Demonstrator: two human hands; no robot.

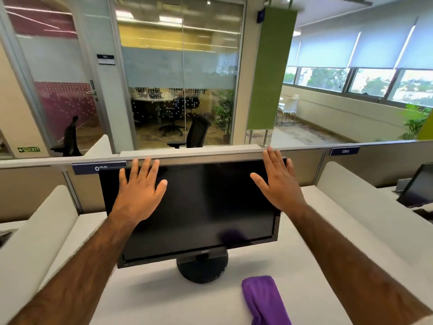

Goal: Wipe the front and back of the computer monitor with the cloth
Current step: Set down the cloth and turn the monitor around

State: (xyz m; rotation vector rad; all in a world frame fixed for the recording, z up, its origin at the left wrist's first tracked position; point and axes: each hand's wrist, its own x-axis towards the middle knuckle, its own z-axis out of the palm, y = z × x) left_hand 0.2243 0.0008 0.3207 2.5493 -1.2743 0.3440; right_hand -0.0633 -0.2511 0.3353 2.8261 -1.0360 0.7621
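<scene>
A: Bench surroundings?
B: White desk [164,301]. A grey partition [304,165] stands behind it and carries a blue plate marked "080" [345,151].
A: Beyond the partition?
B: Glass-walled meeting room [182,78], with a black office chair [196,133] by the glass. Green hanging panel [269,66] to the right. Green exit sign [29,149] low at far left.
A: Right side?
B: Roller blinds [351,50] lowered over the windows. White chairs [291,106] and a potted plant [414,123] below.

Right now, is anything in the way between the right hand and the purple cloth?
Nothing visible. The right hand is up at the top of the monitor; the cloth lies below it on the bare desk.
</scene>
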